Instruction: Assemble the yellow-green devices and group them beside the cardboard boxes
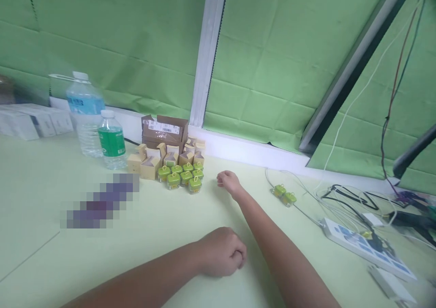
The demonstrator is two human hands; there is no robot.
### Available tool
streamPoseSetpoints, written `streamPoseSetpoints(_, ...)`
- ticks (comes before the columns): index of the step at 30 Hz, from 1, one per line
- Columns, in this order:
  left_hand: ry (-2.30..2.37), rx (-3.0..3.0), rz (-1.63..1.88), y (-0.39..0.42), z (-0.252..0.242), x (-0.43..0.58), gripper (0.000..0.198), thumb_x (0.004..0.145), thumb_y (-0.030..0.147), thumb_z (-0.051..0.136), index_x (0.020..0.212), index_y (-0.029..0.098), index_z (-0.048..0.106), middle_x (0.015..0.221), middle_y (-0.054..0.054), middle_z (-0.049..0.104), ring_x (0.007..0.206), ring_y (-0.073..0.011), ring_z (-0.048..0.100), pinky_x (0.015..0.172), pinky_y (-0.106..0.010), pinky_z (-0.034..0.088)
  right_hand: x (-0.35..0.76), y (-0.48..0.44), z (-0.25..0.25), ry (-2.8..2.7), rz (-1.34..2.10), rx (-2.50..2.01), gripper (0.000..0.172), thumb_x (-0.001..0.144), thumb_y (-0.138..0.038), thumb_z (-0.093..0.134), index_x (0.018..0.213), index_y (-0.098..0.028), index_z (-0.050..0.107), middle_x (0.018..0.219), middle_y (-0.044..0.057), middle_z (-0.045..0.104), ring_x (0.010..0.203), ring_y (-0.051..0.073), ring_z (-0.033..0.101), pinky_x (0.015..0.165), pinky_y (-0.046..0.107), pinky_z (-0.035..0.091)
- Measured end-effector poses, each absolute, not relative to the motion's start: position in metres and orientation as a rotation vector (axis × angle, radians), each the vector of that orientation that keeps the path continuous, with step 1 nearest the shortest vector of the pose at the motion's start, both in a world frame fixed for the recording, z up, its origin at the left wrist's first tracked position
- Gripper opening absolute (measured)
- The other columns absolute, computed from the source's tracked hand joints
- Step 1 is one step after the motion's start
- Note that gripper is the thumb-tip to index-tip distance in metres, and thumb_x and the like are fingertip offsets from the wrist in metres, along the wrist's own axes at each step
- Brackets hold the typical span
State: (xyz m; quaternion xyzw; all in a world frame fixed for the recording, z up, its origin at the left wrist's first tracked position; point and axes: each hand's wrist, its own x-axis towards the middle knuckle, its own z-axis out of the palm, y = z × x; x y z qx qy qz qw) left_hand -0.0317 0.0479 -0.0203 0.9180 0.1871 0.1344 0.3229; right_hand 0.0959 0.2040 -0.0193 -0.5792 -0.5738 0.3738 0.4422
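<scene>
My left hand [221, 252] rests on the pale green table [41, 208] as a loose fist with nothing in it. My right hand [229, 182] is stretched far forward with curled fingers, lying on the table just right of a cluster of small green-capped gadgets [180, 174]. It does not touch them, and whether it holds anything I cannot tell. Behind the cluster stand several small tan cartons [150, 165] and a brown cardboard box [165, 131]. Two more green gadgets [284, 195] lie to the right on white cables.
Two water bottles, one large [83, 115] and one small with a green label [111, 140], stand at the left. White boxes [34, 121] line the far left edge. A white power strip [368, 246] with plugs and tangled cables fills the right. Green fabric panels [136, 40] back the table.
</scene>
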Motion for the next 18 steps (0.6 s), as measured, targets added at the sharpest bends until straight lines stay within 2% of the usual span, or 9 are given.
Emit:
streamPoseSetpoints(2,0.511,2.4,0.364,0.048,-0.021,-0.031,0.03,0.071,0.005,0.044,0.071,0.023,0.068,0.074,0.004,0.074,0.066,-0.0135,0.066,0.068,-0.021,0.051,0.096,0.183,-0.023,-1.478,0.964,-1.456,0.022,0.078,-0.033,0.063,0.09,-0.015,0.069,0.086,0.008,0.07,0.074,0.019,0.066,0.072,0.032,0.054)
streamPoseSetpoints(3,0.524,2.399,0.365,0.048,-0.021,-0.03,0.03,0.071,0.005,0.044,0.071,0.023,0.068,0.073,0.004,0.074,0.065,-0.0136,0.066,0.067,-0.022,0.05,0.093,0.176,-0.025,-1.505,0.963,-1.447,0.028,0.074,-0.032,0.069,0.098,-0.016,0.069,0.094,0.008,0.071,0.078,0.019,0.067,0.076,0.033,0.054)
streamPoseSetpoints(5,0.552,2.395,0.361,0.047,-0.02,-0.03,0.031,0.071,0.005,0.044,0.071,0.022,0.069,0.072,0.004,0.074,0.063,-0.0138,0.065,0.064,-0.022,0.05,0.081,0.17,-0.028,-1.608,0.899,-1.42,0.056,0.068,-0.033,0.077,0.12,-0.019,0.062,0.118,0.01,0.067,0.094,0.021,0.066,0.085,0.034,0.052)
streamPoseSetpoints(7,0.565,2.391,0.361,0.046,-0.018,-0.03,0.032,0.07,0.004,0.044,0.071,0.022,0.07,0.073,0.004,0.074,0.064,-0.0139,0.066,0.064,-0.021,0.051,0.067,0.176,-0.029,-1.721,0.847,-1.419,0.071,0.062,-0.036,0.081,0.127,-0.019,0.057,0.126,0.012,0.063,0.103,0.024,0.063,0.09,0.036,0.05)
streamPoseSetpoints(12,0.523,2.385,0.381,0.045,-0.019,-0.032,0.033,0.068,0.003,0.045,0.073,0.022,0.071,0.077,0.003,0.075,0.072,-0.0146,0.069,0.072,-0.021,0.052,0.044,0.198,-0.029,-1.845,0.841,-1.306,0.064,0.059,-0.039,0.084,0.117,-0.019,0.062,0.108,0.006,0.068,0.092,0.022,0.063,0.083,0.035,0.051)
streamPoseSetpoints(18,0.502,2.376,0.376,0.047,-0.024,-0.03,0.032,0.068,0.002,0.045,0.071,0.022,0.069,0.076,0.003,0.075,0.073,-0.0147,0.069,0.073,-0.021,0.052,0.045,0.199,-0.039,-1.814,0.879,-1.241,0.065,0.061,-0.038,0.083,0.12,-0.021,0.061,0.112,0.005,0.067,0.097,0.021,0.062,0.088,0.034,0.05)
